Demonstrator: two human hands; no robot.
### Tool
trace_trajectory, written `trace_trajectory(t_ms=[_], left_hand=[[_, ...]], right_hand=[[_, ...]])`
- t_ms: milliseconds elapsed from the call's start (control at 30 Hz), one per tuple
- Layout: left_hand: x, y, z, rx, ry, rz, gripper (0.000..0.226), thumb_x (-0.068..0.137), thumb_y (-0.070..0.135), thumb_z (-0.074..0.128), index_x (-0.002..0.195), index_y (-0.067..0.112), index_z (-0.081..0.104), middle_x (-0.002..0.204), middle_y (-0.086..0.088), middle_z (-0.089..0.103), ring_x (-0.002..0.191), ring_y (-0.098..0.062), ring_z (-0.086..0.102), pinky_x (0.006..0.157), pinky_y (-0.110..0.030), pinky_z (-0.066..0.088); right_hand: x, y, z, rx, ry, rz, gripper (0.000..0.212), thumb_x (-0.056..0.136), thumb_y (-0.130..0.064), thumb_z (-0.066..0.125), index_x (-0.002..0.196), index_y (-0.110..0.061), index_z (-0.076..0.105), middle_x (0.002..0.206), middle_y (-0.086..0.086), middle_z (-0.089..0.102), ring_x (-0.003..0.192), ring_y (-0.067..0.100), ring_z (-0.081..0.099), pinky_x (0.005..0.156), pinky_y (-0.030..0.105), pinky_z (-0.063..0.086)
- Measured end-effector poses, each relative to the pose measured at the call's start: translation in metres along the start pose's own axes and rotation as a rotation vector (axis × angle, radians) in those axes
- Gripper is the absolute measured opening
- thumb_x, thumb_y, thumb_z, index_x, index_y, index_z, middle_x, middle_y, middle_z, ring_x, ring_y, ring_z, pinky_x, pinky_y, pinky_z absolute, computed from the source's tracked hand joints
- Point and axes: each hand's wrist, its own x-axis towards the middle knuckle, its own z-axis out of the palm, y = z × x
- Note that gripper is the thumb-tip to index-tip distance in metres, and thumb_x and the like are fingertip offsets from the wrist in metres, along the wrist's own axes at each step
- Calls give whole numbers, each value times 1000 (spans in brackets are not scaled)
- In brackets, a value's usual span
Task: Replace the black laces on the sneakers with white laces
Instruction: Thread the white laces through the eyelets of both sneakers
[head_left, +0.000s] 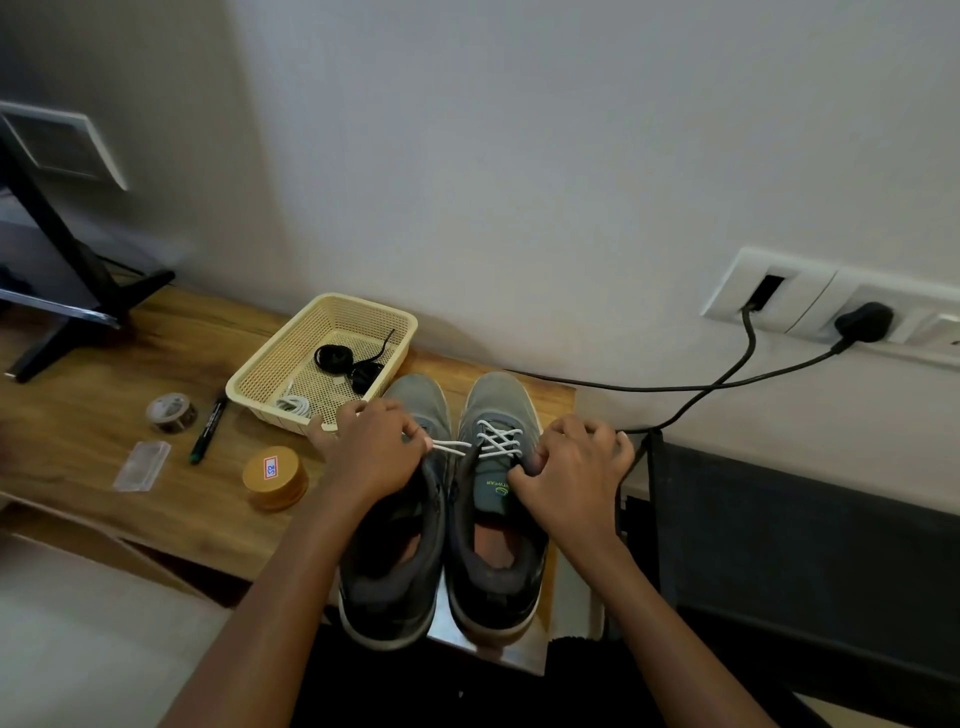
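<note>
Two grey sneakers stand side by side on the wooden table, toes toward the wall. The right sneaker (496, 519) has a white lace (496, 439) crossed through its lower eyelets. My left hand (371, 452) pinches one end of that lace and holds it pulled out to the left, over the left sneaker (397, 561). My right hand (571, 473) has its fingers curled at the right side of the right sneaker's eyelets; the other lace end is hidden under it. A cream basket (260, 374) behind holds coiled black laces (343, 361) and a bundled white lace (293, 404).
On the wooden table (104, 441) to the left lie a tape roll (170, 413), a marker pen (208, 428), a clear plastic packet (141, 466) and a round yellow tin (274, 475). A monitor stand (78, 291) sits far left. Black cables (701, 387) run from wall sockets on the right.
</note>
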Motion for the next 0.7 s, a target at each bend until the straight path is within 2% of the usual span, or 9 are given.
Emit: trace_trajectory(t_ms=[100, 200, 267, 333, 433, 500, 633, 700], left_hand=[[-1, 1, -2, -40, 34, 9, 15, 89, 47, 57, 89, 34, 65, 144, 12, 40, 139, -19, 20, 113, -52, 0], [-2, 11, 0, -97, 101, 47, 14, 88, 49, 57, 85, 36, 60, 139, 13, 46, 137, -18, 24, 113, -52, 1], [-1, 19, 4, -26, 79, 90, 16, 87, 51, 56, 96, 40, 63, 141, 13, 43, 139, -18, 20, 112, -55, -1], [1, 25, 7, 100, -2, 121, 26, 88, 55, 53, 108, 43, 63, 147, 12, 35, 142, -20, 13, 110, -59, -5], [5, 26, 9, 130, -45, 135, 27, 90, 54, 51, 104, 38, 66, 149, 11, 32, 144, -23, 8, 108, -61, -10], [10, 23, 7, 43, -22, 133, 28, 93, 51, 47, 99, 32, 66, 145, 12, 36, 142, -22, 13, 111, -59, -9], [15, 23, 2, -384, 110, 87, 27, 97, 46, 41, 80, 30, 54, 131, 11, 48, 135, -19, 29, 114, -54, 1], [13, 27, -5, -652, 177, 64, 32, 89, 55, 41, 78, 29, 55, 117, 10, 55, 126, -17, 41, 113, -55, 16]], right_hand=[[2, 2, -2, -24, -76, -2, 23, 70, -43, 66, 65, -23, 57, 105, -8, 55, 113, 22, 37, 107, 49, 10], [8, -1, -8, 104, -123, 63, 32, 74, -51, 63, 60, -28, 48, 102, -15, 48, 113, 15, 32, 107, 44, 13], [13, -6, -11, 235, -134, 115, 27, 79, -44, 62, 63, -28, 48, 102, -15, 47, 114, 14, 32, 102, 37, 17], [19, -13, -11, 268, -148, 136, 14, 83, -34, 60, 72, -25, 55, 107, -12, 49, 116, 17, 33, 96, 34, 21], [32, -23, -8, 261, -188, 113, 11, 88, -29, 56, 85, -22, 64, 118, -8, 52, 116, 18, 31, 92, 32, 23], [41, -32, -8, 242, -250, 46, 15, 90, -30, 54, 91, -24, 68, 123, -10, 51, 118, 19, 29, 95, 34, 23], [54, -46, -11, 248, -429, -45, 17, 88, -31, 55, 95, -28, 71, 127, -14, 50, 122, 20, 28, 101, 41, 19], [57, -50, -12, 344, -462, -31, 11, 86, -30, 59, 91, -28, 69, 126, -14, 52, 123, 18, 28, 101, 42, 18]])
